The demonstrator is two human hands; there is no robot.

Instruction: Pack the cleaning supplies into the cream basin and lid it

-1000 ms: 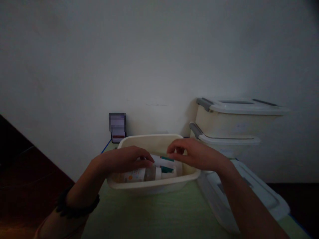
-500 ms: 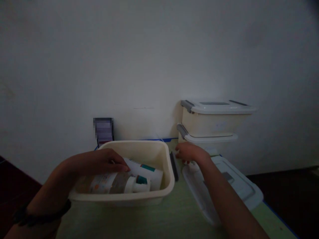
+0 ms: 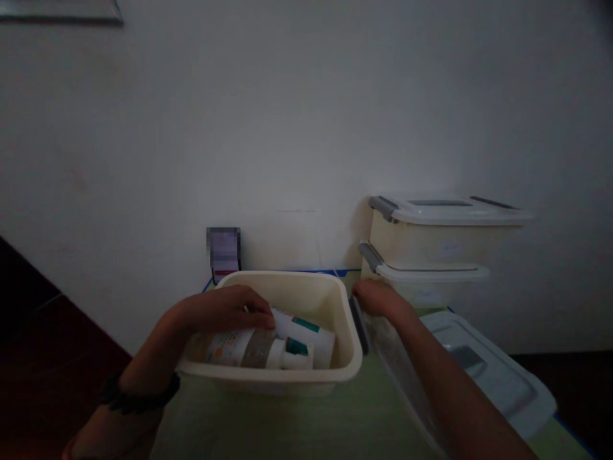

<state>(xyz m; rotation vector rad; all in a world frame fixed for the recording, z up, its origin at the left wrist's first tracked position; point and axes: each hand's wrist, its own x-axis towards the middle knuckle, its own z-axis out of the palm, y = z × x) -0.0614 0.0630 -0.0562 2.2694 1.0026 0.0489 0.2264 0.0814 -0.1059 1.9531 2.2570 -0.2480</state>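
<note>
A cream plastic bin (image 3: 306, 378) stands on a pale green table (image 3: 297, 428). In it lie a bottle with a patterned label and white cap (image 3: 239, 348) and a white bottle with teal marks (image 3: 309, 332). My left hand (image 3: 225, 310) reaches into the bin, its fingers curled over the patterned bottle. My right hand (image 3: 380, 299) is closed on the near end of a white lid (image 3: 488, 377) that lies just right of the bin, by the lid's grey latch (image 3: 359, 326).
Two lidded cream bins (image 3: 445, 236) are stacked against the white wall at the right. A small dark object (image 3: 223, 252) leans on the wall behind the open bin. Dark floor lies to the left, and the table's blue edge runs along the right.
My right hand left the bin and went right to the end of the lid. My left hand stayed on the bottle. The view has shifted sideways.
</note>
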